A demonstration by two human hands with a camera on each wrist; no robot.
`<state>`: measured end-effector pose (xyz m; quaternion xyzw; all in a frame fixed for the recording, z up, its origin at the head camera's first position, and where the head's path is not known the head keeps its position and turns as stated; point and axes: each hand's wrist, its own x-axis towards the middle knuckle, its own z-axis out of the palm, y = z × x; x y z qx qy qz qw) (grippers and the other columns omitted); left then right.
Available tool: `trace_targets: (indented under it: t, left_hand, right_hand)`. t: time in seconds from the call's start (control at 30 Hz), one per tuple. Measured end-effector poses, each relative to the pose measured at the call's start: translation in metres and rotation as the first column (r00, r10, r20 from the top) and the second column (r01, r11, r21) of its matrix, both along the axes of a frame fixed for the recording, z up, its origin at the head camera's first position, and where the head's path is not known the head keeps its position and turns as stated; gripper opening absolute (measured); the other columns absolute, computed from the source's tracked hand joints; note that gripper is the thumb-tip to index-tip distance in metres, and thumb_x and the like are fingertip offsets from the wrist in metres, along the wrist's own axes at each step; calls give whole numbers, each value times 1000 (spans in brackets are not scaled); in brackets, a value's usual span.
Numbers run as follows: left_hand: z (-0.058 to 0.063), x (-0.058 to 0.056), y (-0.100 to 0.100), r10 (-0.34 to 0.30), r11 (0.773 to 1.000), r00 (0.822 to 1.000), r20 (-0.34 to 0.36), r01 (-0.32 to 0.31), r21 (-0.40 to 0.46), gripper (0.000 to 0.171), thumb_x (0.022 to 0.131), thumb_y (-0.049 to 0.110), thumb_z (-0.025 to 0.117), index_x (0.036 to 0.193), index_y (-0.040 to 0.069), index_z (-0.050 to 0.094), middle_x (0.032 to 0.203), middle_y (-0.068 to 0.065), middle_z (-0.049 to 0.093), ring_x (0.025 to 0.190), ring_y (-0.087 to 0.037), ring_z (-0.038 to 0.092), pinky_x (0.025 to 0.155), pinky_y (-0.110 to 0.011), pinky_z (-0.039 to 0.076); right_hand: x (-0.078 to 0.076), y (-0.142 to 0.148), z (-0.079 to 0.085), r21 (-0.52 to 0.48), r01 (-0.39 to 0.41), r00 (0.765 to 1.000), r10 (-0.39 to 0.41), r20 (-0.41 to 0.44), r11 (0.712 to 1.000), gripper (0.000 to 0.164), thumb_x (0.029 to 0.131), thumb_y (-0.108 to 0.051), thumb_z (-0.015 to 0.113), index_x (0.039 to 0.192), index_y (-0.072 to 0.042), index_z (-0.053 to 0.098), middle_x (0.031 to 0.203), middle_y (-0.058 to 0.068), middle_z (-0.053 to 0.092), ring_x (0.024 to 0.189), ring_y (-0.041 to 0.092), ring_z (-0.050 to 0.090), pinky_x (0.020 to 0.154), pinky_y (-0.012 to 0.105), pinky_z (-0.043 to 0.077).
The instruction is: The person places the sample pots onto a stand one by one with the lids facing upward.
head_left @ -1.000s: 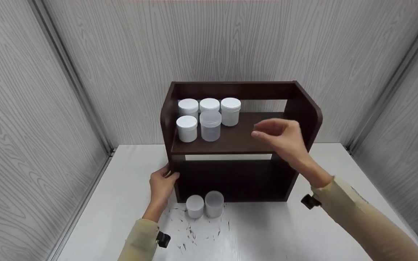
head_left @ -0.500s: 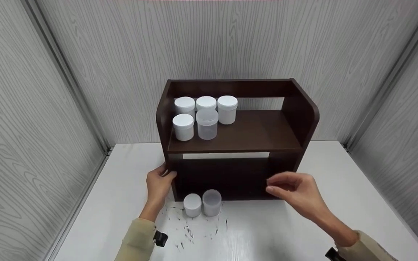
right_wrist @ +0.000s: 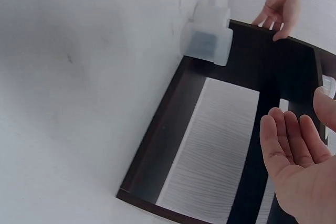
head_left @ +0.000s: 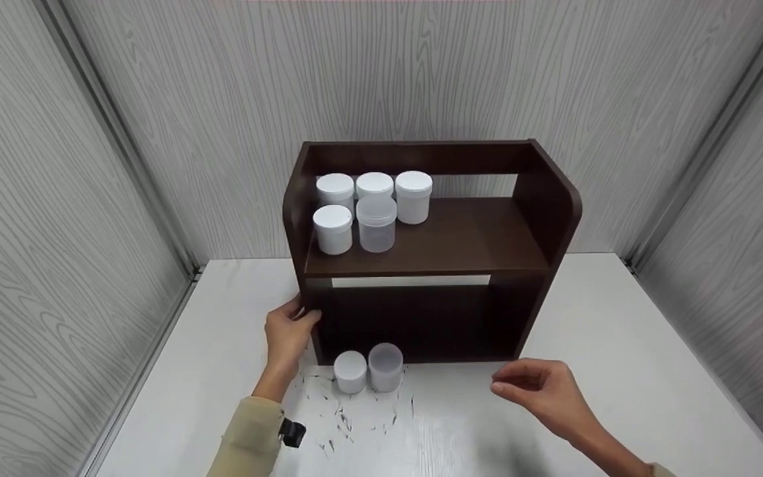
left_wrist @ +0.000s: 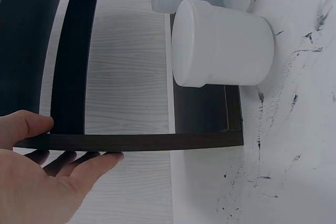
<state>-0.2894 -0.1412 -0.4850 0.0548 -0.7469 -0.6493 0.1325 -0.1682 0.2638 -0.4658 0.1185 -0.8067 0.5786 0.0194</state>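
My left hand (head_left: pixel 287 338) holds the left side panel of a dark brown two-tier shelf (head_left: pixel 481 232). In the left wrist view its thumb lies on one face of the panel (left_wrist: pixel 147 141), its fingers on the other. My right hand (head_left: pixel 544 394) hovers over the white table in front of the shelf's right end, fingers loosely bent, holding nothing. A white lidded jar (head_left: pixel 351 372) and a translucent jar (head_left: pixel 386 368) stand side by side before the lower tier. On the upper tier, three white jars (head_left: pixel 413 199) form the back row; another white jar (head_left: pixel 333 232) and a translucent one (head_left: pixel 376 228) stand in front.
The white tabletop (head_left: pixel 448 424) has dark scuff marks near the front jars. Grey wood-grain walls (head_left: pixel 381 73) enclose the table at the back and both sides. The shelf's right side panel (head_left: pixel 547 205) rises between the upper tier and the right wall.
My right hand has come down from above the upper tier to low over the table at front right. The left hand keeps its grip, and the jars stay put.
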Motion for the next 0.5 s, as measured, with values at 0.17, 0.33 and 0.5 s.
trace_targets:
  t: [0.17,0.33,0.5]
  left_hand:
    - [1,0,0,-11,1000,1000,12,11,11,58,94,9,72,145,-11,54,141,-27,62,129,-37,62,103,-38,55]
    - [3,1,0,-16,1000,1000,14,16,12,61,94,10,74,146,-13,52,142,-30,60,129,-40,61,101,-38,55]
    - [3,1,0,-8,1000,1000,12,8,20,61,93,9,76,145,-13,53,141,-30,60,128,-41,62,101,-38,56]
  right_hand:
    - [5,5,-16,20,-12,999,11,37,1000,15,91,-13,84,100,-2,79,99,10,78,89,20,76,81,29,62]
    - [8,10,-28,31,0,999,-1,52,1000,14,91,-13,84,100,-3,79,99,10,78,89,19,75,81,28,62]
    - [10,14,-36,26,5,997,-7,79,1000,18,91,-13,84,101,0,78,99,12,78,89,20,76,80,29,62]
